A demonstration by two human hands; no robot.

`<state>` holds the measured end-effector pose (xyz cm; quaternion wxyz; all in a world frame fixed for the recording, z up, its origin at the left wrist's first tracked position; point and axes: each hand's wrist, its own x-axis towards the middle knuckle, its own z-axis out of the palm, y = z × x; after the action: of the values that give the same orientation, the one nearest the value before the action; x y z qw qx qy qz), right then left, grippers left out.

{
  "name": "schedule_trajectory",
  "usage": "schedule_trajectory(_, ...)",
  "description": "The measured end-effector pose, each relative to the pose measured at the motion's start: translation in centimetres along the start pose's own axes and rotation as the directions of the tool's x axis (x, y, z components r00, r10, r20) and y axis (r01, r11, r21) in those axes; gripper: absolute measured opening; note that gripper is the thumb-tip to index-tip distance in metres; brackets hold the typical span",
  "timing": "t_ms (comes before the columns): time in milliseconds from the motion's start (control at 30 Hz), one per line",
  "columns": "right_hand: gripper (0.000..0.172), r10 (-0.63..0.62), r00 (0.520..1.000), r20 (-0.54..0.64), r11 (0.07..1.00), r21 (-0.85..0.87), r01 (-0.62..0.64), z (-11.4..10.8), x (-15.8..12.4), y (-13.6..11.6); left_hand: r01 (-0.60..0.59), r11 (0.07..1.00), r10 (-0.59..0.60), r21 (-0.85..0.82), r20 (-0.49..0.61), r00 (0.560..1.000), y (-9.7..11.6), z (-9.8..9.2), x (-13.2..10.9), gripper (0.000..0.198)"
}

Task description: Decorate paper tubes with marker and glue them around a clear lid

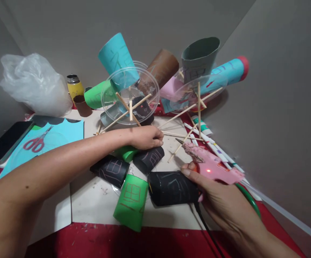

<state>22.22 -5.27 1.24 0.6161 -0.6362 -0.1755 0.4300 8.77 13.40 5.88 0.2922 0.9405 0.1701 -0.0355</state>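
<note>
My left hand (147, 137) is closed where the ends of thin wooden sticks (180, 135) meet; its fingertips are partly hidden. In my right hand (214, 195) is a pink hot glue gun (211, 161), its red light lit and its dark nozzle pointing left towards the sticks. The sticks form a frame that joins two clear plastic discs (156, 80) carrying paper cups in blue, brown, grey and green. Below my left hand, black paper cups (173, 188) and a green paper cup (130, 202), marked with drawn lines, lie around another clear disc.
At left, red-handled scissors (35, 143) rest on blue paper (64, 134) beside a black phone (6, 141). Behind stand a clear plastic bag (35, 84) and a yellow bottle (74, 86). White marker pens (217, 148) lie right; a black cord (206, 225) hangs from the glue gun.
</note>
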Motion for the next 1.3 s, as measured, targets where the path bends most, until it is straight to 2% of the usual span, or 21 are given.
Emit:
schedule_trajectory(133, 0.046, 0.179, 0.983, -0.029, 0.974, 0.145, -0.173, 0.2, 0.2, 0.6, 0.031, 0.998, -0.031, 0.06, 0.007, 0.999, 0.3, -0.1, -0.4, 0.025)
schedule_trajectory(233, 0.045, 0.175, 0.984, -0.034, 0.971, 0.173, -0.167, 0.2, 0.2, 0.8, 0.043, 0.996, -0.044, 0.073, 0.002, 0.999, 0.3, -0.3, -1.7, 0.026)
schedule_trajectory(367, 0.05, 0.156, 0.987, -0.026, 0.967, 0.207, -0.147, 0.0, 0.1, 1.0, 0.057, 0.996, -0.053, 0.065, -0.062, 0.997, 0.2, -0.8, -4.7, 0.034)
schedule_trajectory(567, 0.045, 0.117, 0.993, -0.017, 0.975, 0.193, -0.112, 0.0, 0.1, 1.7, 0.039, 0.998, -0.034, 0.051, -0.096, 0.995, -1.0, -1.4, -7.9, 0.038)
schedule_trajectory(700, 0.044, 0.115, 0.993, -0.015, 0.972, 0.207, -0.109, 0.3, 0.0, 1.9, 0.039, 0.999, -0.039, 0.003, -0.082, 0.996, -2.1, -0.8, -8.3, 0.043)
schedule_trajectory(867, 0.044, 0.117, 0.992, -0.041, 0.967, 0.233, -0.105, 0.9, -0.3, 1.8, 0.022, 0.999, -0.025, -0.024, -0.122, 0.992, -2.9, 0.1, -8.4, 0.04)
schedule_trajectory(1100, 0.046, 0.144, 0.989, -0.045, 0.958, 0.256, -0.128, 1.3, -0.4, 1.5, 0.03, 0.999, -0.034, -0.025, -0.152, 0.988, -3.0, 0.4, -9.1, 0.039)
schedule_trajectory(1300, 0.044, 0.149, 0.989, -0.003, 0.961, 0.236, -0.144, 1.2, -0.4, 1.7, 0.016, 0.999, -0.021, -0.031, -0.16, 0.987, -2.8, 0.6, -9.8, 0.038)
